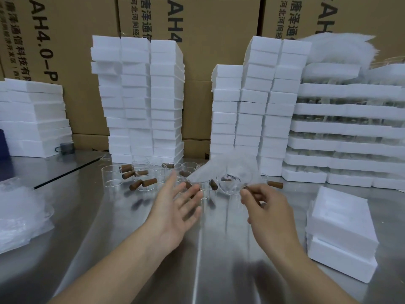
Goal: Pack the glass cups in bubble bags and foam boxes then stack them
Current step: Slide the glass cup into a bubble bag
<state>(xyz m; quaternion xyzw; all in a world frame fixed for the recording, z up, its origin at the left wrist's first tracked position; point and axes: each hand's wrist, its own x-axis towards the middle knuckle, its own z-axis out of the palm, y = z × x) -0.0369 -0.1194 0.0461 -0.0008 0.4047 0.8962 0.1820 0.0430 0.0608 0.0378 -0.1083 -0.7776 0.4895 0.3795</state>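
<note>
**Right hand holds a cup at a bubble bag, left hand open beside it**

Both forearms reach forward over the steel bench (109,249). The left hand (175,209) is wide open, fingers straight and spread, thumb up, palm turned toward the right hand, holding nothing. The right hand (269,209) has its fingers curled, and its thumb and fingertips pinch the brown handle (246,188) of a glass cup (232,184) raised just above the bench. A bubble bag (210,170) spreads from the cup toward 11 o'clock. It is blurred, so whether the cup sits inside it or only against it cannot be told.

At 12 o'clock, just beyond the fingers, more loose cups (111,176) with brown handles stand and lie on the bench. Behind them rise two tall stacks of foam boxes, one at 11 o'clock (144,102) and one at 1 o'clock (258,102). At 2 o'clock are layered foam trays (346,128). At 3 o'clock, near the right wrist, sit two stacked foam boxes (337,227). At 9 o'clock lies a heap of bubble bags (19,216). Printed cardboard cartons (203,29) wall the back.
</note>
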